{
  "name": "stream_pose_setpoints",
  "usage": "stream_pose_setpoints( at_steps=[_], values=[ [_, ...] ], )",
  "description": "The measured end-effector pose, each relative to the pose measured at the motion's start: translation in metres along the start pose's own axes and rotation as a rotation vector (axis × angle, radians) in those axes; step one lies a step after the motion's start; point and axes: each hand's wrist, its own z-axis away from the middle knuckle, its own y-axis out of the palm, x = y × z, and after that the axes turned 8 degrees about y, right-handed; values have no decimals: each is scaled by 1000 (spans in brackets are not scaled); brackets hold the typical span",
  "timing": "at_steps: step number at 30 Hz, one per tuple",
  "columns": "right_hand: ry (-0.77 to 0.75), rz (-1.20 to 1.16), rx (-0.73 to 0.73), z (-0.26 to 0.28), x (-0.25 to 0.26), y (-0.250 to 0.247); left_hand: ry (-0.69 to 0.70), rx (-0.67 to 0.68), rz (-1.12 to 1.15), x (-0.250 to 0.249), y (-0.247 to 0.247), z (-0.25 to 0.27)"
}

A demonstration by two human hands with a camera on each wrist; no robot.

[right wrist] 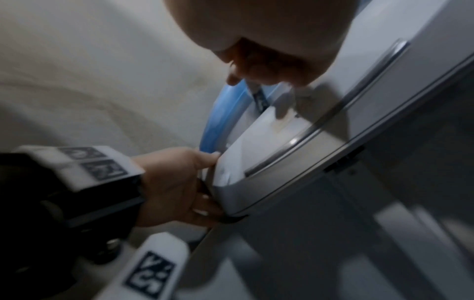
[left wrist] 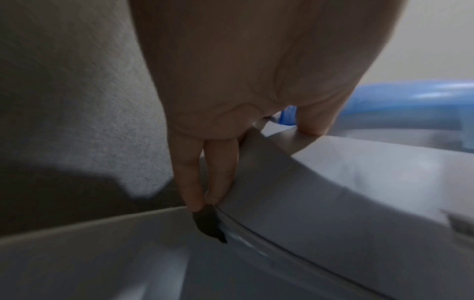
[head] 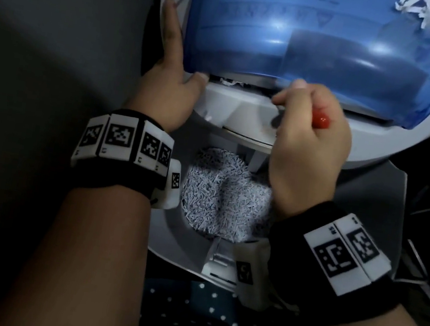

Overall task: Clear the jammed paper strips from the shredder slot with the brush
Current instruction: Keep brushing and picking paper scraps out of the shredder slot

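the left hand [head: 163, 91] lies flat with straight fingers against the shredder [head: 243, 114] head's left edge. the right hand [head: 308, 146] is fisted round the red-handled brush [head: 321, 121] at the slot, where paper strips [head: 231, 83] sit jammed.

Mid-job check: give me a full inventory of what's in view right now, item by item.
shredder head: one, grey-white, tilted up over the bin
blue cover: one, translucent, on the shredder head
jammed paper strips: a few, white, in the slot under the cover's edge
loose strips: a cluster, white, on the cover's top right
shredded paper: one heap, white, in the bin below
brush: one, red handle end showing; bristles hidden
left hand: fingers straight along the head's left edge
right hand: grips the brush at the slot
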Motion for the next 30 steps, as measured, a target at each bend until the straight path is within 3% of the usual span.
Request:
stream_pose_setpoints(
  at_steps=[2,5,6,10,11,14,16,20,21,26,30],
  values=[
    [-27,80,46,1,-3,2,-4,4,-5,0,0,0],
    [-19,187,241,6,-6,7,-2,4,-32,0,0,0],
    [-11,158,237,5,-5,7,0,4,-33,0,-1,0],
    [2,40,-4,-2,-1,1,-1,1,-12,0,0,0],
    [-6,63,9,-2,-3,1,1,0,-12,0,0,0],
    [-6,182,246,6,-6,8,4,-3,-23,0,-1,0],
    [17,123,312,8,-3,9,1,0,-27,0,-1,1],
    [11,-19,35,-2,3,3,-4,-8,-18,2,0,-1],
    [16,4,32,-2,1,3,-7,-11,-15,2,0,-1],
    [16,119,304,5,-2,8,-24,-27,38,-1,0,1],
    [-11,-96,136,3,10,3,-66,-39,35,-2,1,2]
  ],
)
